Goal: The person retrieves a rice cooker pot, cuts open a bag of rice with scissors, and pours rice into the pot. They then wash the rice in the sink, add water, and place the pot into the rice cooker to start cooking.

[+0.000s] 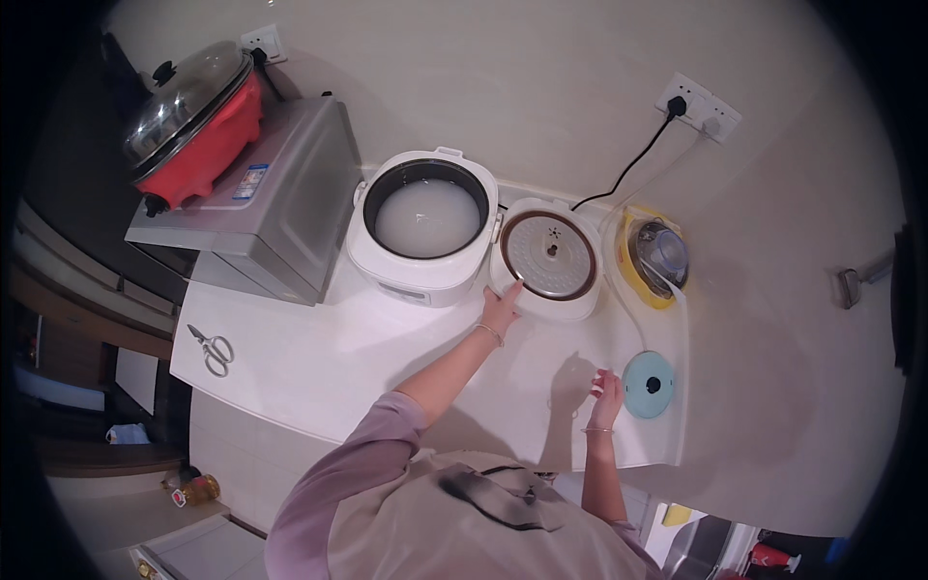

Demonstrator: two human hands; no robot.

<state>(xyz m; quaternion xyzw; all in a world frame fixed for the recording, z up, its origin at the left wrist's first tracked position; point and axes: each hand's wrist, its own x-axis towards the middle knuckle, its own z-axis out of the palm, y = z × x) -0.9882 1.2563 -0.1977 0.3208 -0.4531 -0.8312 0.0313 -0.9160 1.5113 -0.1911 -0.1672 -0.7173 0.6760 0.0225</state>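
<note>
My left hand (502, 306) is at the front left edge of a white rice cooker lid (569, 308), whose metal inner plate (549, 254) with a brown ring faces up; whether the fingers grip it cannot be told. Left of it stands a white rice cooker body (424, 279) without a lid over it, its dark inner pot (373, 210) holding cloudy whitish liquid (428, 217). My right hand (607, 391) is over the counter with fingers slightly curled and no object seen in it, left of a round teal lid-like disc (647, 384) with a black centre.
A silver microwave-like appliance (290, 196) carries a red electric pan (217, 145) with a glass lid. Scissors (212, 351) lie on the white counter (290, 362). A yellow appliance (652, 261) stands at right. Cables run to the wall socket (696, 105).
</note>
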